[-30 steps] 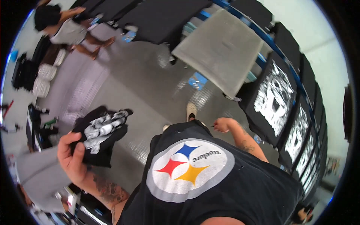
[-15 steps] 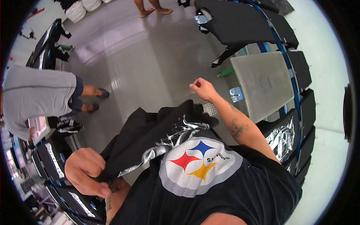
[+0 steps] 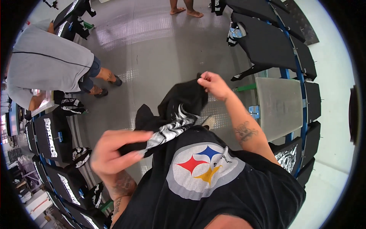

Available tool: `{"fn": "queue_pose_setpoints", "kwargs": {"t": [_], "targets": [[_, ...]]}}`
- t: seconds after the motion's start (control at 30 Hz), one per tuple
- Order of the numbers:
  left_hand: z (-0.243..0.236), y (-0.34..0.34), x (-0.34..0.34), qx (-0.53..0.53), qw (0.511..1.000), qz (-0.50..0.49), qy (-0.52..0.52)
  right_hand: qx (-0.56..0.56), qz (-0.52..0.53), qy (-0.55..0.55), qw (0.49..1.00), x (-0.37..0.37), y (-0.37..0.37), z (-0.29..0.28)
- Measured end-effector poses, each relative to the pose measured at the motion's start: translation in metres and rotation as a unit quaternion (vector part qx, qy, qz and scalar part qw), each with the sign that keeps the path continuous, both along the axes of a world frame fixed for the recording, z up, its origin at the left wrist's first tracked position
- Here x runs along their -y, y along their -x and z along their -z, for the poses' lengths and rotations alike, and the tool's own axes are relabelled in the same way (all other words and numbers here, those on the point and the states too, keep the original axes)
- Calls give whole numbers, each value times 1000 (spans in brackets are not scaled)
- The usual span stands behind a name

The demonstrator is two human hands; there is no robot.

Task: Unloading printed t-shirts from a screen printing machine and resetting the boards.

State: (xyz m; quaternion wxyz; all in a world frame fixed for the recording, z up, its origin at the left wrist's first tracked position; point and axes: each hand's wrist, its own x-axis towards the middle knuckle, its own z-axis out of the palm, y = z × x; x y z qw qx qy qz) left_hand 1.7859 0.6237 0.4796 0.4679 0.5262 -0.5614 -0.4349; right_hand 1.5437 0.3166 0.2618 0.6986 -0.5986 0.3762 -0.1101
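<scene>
A black T-shirt (image 3: 183,95) with a white and grey print hangs bunched in front of my body. My right hand (image 3: 215,86) is closed in a pinch on its far top edge. At the near left end of the cloth is my left hand (image 3: 116,152), somewhat blurred, with the shirt between its thumb and fingers. The printed part slants between both hands, and the rest of the cloth folds over itself.
Right of me stands a rack with a bare grey board (image 3: 280,108) and boards covered in black shirts (image 3: 263,42). More shirt-covered boards (image 3: 51,137) line the left. A person in a grey shirt (image 3: 51,59) bends over at the left; another person's bare feet (image 3: 187,12) show at the far end.
My right hand, apart from the cloth before, now grips its far edge. My left hand has moved right and turned. The T-shirt is lifted and more gathered; the view has swung left.
</scene>
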Motion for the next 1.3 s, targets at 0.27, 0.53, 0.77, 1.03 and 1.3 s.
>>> {"fn": "queue_pose_setpoints", "kwargs": {"t": [0.27,0.53,0.77,1.03,1.3], "targets": [[78,54,104,103,985,-122,-70,145,-73,51,985,-35,21,-142],[102,84,154,6,999,26,26,156,-60,97,981,-59,29,-171],[111,93,156,-47,998,-39,-29,88,61,184,977,-54,44,-184],[76,118,168,-56,971,-139,184,-72,-39,393,916,-60,47,-187],[59,104,160,-113,961,-186,170,-74,-77,467,878,-63,42,-204]]}}
